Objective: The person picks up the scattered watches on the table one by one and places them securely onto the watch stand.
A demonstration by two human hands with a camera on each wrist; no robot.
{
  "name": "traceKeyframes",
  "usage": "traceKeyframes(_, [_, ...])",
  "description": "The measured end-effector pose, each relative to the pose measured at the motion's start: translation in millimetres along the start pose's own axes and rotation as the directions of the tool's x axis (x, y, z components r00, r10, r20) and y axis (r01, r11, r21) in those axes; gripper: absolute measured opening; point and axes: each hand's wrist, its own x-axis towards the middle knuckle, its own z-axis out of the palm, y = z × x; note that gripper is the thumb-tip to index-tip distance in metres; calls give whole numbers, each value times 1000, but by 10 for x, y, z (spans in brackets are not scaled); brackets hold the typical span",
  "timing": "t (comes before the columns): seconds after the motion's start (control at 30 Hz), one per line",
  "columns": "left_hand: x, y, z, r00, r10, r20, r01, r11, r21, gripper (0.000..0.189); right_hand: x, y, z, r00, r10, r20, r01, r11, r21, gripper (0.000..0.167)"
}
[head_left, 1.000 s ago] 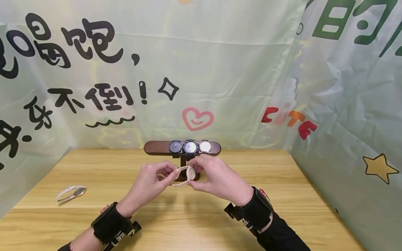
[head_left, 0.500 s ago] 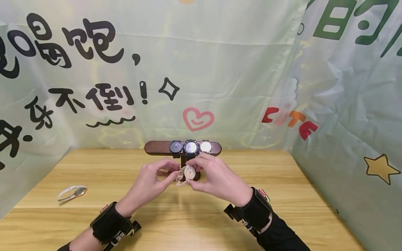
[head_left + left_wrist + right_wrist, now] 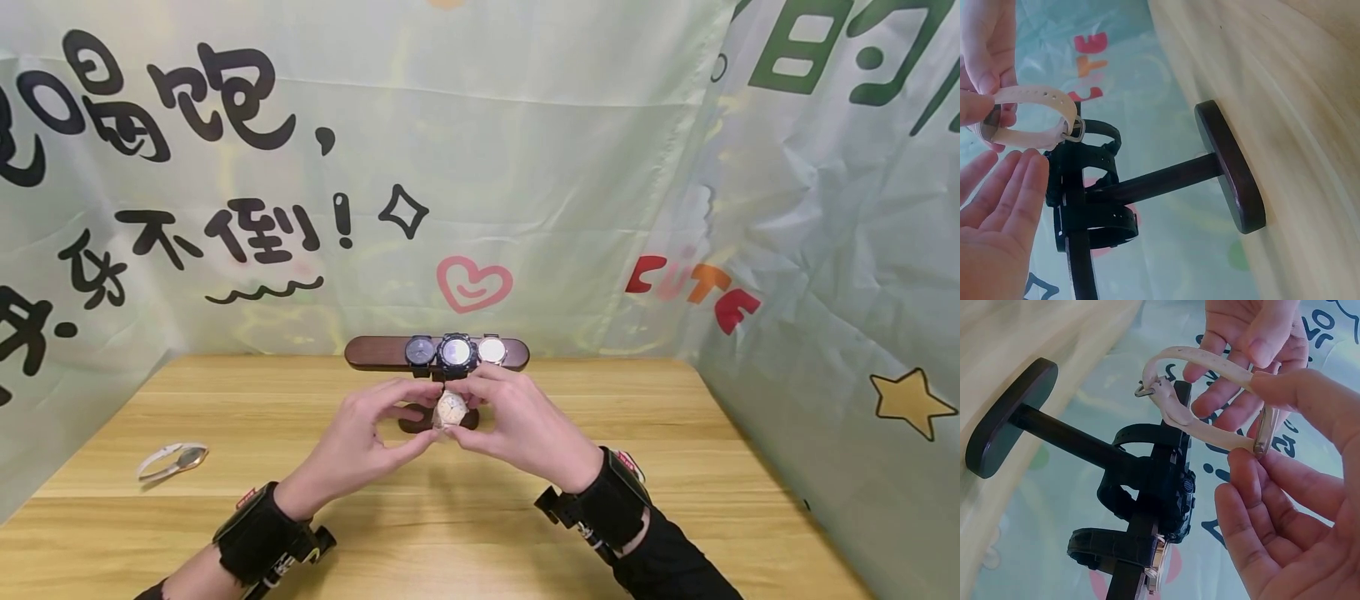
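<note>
A pale pink wristwatch point(image 3: 451, 409) with its strap buckled into a loop is held up before a dark brown watch stand point(image 3: 375, 353). My right hand point(image 3: 513, 421) pinches it at the case, with the thumb on the strap end in the right wrist view. My left hand point(image 3: 375, 425) is around its left side, the fingers point(image 3: 1025, 187) fairly straight and the thumb close to the case. Whether the left fingertips touch the strap is hard to tell. The buckle point(image 3: 1145, 391) points toward the stand.
Three watches sit on the stand's bar: a dark one point(image 3: 419, 352), a chunky black one point(image 3: 455, 352) and one with a light dial point(image 3: 491, 351). A white-strapped watch point(image 3: 159, 455) lies on the left of the wooden table point(image 3: 480, 533). A printed cloth point(image 3: 570, 208) hangs behind.
The pink watch has turned so that its dial faces my head camera. My left hand has loosened its pinch on the strap and moved slightly right around the watch; the right hand keeps its place.
</note>
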Motion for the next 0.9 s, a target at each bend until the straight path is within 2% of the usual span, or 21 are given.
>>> traceKeyframes(0.2, [6,17,-12,1000,10,-16,-11,999,-35,50,3,-3,4,1000,19,-3,-19,999,31,46])
traceKeyframes(0.53, [15,10,-23,999,10,-32,-11,999,-44,45,24,6,29,999,3,-38,1,995,101,49])
traceKeyframes(0.9, [9,-11,-28,997,33,-65,-36,998,-44,45,27,6,41,998,57,-26,-50,975,215,50])
